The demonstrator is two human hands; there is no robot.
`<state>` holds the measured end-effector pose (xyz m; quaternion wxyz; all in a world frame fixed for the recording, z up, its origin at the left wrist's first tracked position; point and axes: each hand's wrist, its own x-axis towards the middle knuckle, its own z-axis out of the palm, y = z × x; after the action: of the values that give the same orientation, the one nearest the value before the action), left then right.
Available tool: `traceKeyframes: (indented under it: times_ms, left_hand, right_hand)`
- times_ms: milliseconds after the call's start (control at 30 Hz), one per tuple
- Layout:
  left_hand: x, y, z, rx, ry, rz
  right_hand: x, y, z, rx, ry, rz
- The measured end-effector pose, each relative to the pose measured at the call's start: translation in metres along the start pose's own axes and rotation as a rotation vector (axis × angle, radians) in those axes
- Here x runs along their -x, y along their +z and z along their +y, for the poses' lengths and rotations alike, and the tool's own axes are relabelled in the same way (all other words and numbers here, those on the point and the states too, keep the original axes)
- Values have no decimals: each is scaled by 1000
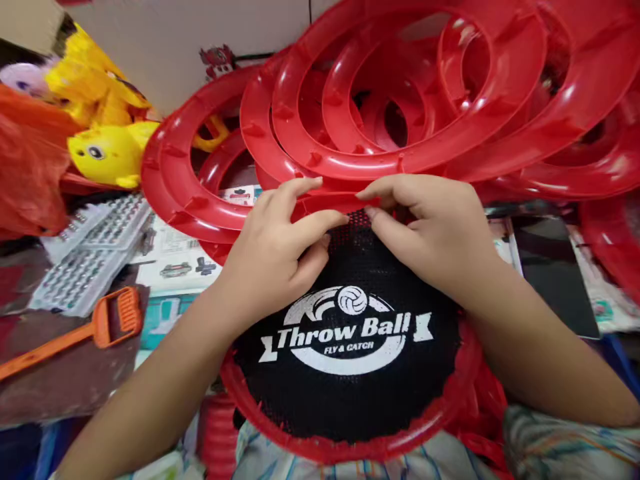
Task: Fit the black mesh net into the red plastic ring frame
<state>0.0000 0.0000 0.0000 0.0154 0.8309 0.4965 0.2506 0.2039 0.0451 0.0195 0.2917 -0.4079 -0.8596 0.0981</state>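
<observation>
A round black mesh net (360, 400) with white "Throw Ball" lettering lies over a red plastic ring (300, 447), propped at my lap. At the far edge, my right hand (430, 223) pinches the mesh against the ring between thumb and index finger. Beside it, my left hand (280, 247) is closed at the same edge, its thumb on the mesh and its index finger over the rim. The remaining left fingers curl beneath the thumb. Along the sides and bottom, the mesh border meets the ring's inner edge.
Many red plastic rings (400, 163) are heaped just beyond my hands. At left are yellow toy figures (107, 150), an orange bag (30, 160), clear plastic trays of small beads (87, 260) and an orange rake-like toy (103, 320). A dark flat panel (550, 267) lies at right.
</observation>
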Motion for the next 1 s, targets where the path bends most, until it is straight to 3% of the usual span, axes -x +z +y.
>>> traceKeyframes:
  times_ms: [400, 700, 1000]
  left_hand:
    - [2, 2, 2, -47, 11, -7]
    - [4, 3, 3, -66, 6, -30]
    - [3, 2, 2, -11, 11, -29]
  right_hand:
    - [0, -4, -4, -5, 103, -22]
    - [-4, -19, 3, -184, 259, -180]
    - [-6, -24, 3, -157, 267, -210]
